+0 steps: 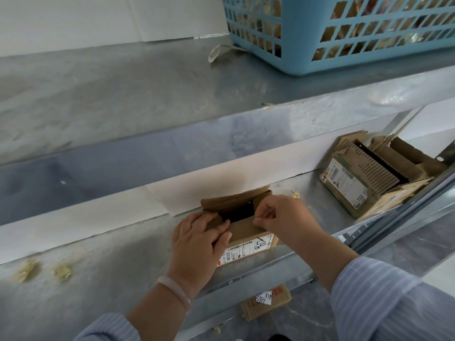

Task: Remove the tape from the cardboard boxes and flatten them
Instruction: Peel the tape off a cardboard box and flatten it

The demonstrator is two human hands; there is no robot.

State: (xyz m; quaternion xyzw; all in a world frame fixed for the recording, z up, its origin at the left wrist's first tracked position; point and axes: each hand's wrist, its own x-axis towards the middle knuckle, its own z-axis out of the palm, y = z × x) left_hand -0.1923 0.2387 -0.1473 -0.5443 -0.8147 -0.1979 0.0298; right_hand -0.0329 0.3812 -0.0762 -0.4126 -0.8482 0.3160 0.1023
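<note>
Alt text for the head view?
Left hand rests on a small open brown cardboard box on a grey metal shelf; right hand pinches its front flap. A torn cardboard box stands farther right, a blue plastic basket above.

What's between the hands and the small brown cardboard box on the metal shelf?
Nothing visible. The left hand presses on the small brown cardboard box, and the right hand pinches its near flap. The larger torn cardboard box stands apart, to the right.
</note>
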